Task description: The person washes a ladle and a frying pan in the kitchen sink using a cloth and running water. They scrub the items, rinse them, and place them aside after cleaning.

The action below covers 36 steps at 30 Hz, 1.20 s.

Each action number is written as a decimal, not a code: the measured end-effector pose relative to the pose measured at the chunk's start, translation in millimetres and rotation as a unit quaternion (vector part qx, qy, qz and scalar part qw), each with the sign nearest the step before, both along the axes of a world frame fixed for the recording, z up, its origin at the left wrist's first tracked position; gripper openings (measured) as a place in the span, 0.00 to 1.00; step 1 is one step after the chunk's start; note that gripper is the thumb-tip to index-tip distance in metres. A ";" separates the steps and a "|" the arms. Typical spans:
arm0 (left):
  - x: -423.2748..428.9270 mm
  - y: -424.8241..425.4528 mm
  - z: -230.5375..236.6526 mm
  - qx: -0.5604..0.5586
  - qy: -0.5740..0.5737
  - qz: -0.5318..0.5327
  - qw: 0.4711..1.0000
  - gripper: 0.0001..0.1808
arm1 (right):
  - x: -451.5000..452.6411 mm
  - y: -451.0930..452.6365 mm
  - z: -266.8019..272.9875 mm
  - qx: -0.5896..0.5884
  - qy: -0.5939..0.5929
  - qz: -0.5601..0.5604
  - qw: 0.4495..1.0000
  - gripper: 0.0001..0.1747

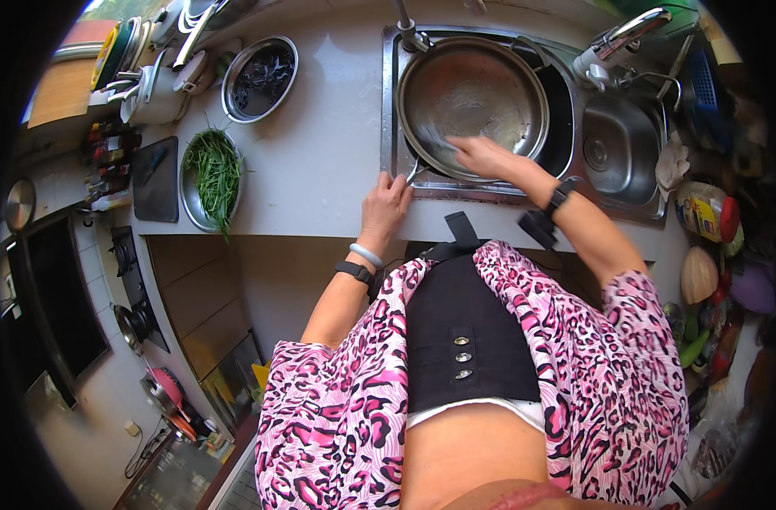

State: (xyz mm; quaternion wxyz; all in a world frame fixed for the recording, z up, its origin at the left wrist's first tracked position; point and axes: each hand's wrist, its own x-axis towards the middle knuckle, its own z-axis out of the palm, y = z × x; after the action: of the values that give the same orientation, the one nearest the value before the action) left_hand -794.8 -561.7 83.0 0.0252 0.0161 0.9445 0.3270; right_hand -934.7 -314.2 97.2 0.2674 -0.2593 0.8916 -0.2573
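Observation:
A wide round metal pan point(483, 95), wet inside, rests over the larger basin of the steel double sink. My left hand point(386, 204) grips the pan's handle point(416, 172) at the sink's front left edge. Inside the pan's near left part, my right hand point(480, 156) holds a blurred, pale scrubber point(434, 137) against the metal; its exact kind cannot be told. Beyond the pan's far right rim stands a chrome faucet point(630, 32).
Green leafy stalks point(219, 175) fill a metal bowl on the left counter. Behind it is a metal basin point(260, 80) with dark contents in liquid. A dark board point(156, 182) lies farther left. A red-lidded jar point(707, 212) stands right of the small sink basin point(617, 150).

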 end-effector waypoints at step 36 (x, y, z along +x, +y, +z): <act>-5.0 -9.2 -3.8 0.006 -0.016 -0.027 0.999 0.11 | -92.4 70.6 8.3 0.306 0.143 0.009 0.941 0.23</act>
State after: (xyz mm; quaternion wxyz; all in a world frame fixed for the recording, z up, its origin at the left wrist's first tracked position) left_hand -799.8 -570.9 79.2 0.0493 0.0367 0.9412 0.3323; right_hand -1027.1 -243.6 105.5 0.2061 -0.2071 0.9538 0.0700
